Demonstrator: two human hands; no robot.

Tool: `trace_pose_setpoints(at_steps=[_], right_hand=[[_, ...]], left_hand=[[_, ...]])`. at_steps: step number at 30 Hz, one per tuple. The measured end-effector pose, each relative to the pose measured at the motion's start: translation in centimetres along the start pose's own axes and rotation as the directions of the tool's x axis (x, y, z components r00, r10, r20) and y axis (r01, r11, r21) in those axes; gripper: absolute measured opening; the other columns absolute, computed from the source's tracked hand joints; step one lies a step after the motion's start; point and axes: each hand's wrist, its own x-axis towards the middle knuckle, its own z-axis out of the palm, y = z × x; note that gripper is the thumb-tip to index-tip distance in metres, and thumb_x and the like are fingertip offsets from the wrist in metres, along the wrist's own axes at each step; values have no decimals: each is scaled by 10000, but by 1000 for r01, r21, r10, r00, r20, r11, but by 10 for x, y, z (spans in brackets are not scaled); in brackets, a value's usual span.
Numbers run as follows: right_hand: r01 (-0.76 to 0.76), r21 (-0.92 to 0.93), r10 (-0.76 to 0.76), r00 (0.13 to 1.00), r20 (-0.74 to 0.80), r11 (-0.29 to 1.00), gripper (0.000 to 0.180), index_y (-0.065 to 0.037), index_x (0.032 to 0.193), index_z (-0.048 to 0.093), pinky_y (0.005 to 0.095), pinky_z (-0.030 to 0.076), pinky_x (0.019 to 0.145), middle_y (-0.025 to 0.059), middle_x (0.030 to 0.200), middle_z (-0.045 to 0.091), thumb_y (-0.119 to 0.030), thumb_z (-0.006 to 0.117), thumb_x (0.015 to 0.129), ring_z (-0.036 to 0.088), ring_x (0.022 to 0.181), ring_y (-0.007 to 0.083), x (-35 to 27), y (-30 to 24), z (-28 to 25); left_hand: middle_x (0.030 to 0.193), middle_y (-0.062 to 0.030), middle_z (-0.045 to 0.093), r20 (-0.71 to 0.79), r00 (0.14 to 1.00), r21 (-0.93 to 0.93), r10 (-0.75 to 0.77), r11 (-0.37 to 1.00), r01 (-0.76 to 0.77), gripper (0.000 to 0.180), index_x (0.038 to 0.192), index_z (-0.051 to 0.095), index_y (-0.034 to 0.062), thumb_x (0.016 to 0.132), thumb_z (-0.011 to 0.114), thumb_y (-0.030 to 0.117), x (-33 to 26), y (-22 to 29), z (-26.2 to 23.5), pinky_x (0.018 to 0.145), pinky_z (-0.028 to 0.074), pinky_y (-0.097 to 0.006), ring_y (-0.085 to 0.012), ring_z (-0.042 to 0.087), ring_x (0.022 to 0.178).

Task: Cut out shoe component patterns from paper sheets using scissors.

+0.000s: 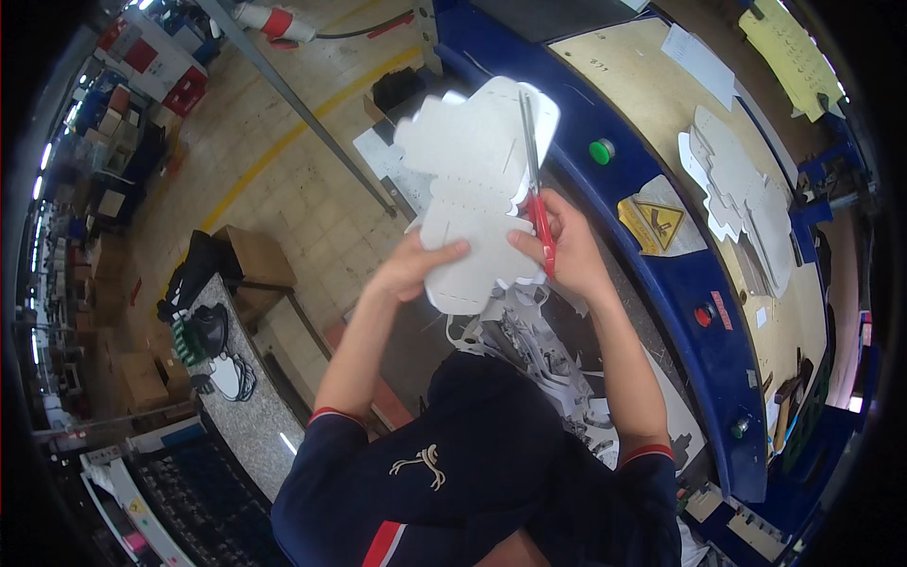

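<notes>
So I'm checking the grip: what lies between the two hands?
In the head view, only the white die-cut cardboard sheet spans between the left hand and the right hand, which also holds red-handled scissors.

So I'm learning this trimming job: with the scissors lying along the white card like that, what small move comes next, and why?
Probably close the scissors a little further along the edge of the white card. The right hand grips the red handles with the blades laid up the card's right side, while the left hand steadies its lower part.
</notes>
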Motion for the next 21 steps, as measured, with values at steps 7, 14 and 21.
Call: trace_pose_setpoints(at_steps=[7, 14, 21], right_hand=[[110, 236, -73, 985, -157, 966, 318, -26, 1172, 466, 247, 444, 676, 28, 825, 535, -170, 608, 927, 537, 721, 100, -85, 16, 0], [-401, -8, 399, 907, 136, 916, 416, -48, 1165, 507, 258, 448, 690, 34, 835, 571, -340, 642, 901, 548, 740, 105, -160, 44, 19], [-383, 104, 373, 922, 105, 918, 480, -30, 1167, 502, 275, 466, 676, 63, 843, 601, -445, 568, 935, 567, 723, 136, -129, 49, 23]], left_hand=[[1223, -123, 592, -35, 999, -590, -20, 807, -5, 477, 1338, 438, 4, 922, 617, 156, 4, -85, -21, 927, 517, -375, -230, 605, 1096], [1135, -90, 641, -105, 991, -654, -79, 756, -9, 412, 1298, 484, 31, 949, 582, 228, 0, -111, -5, 865, 542, -364, -201, 651, 993], [1249, -124, 560, -173, 985, -513, -22, 855, -71, 478, 1348, 413, 11, 935, 603, 161, -18, -104, 26, 946, 489, -374, -237, 573, 1134]])
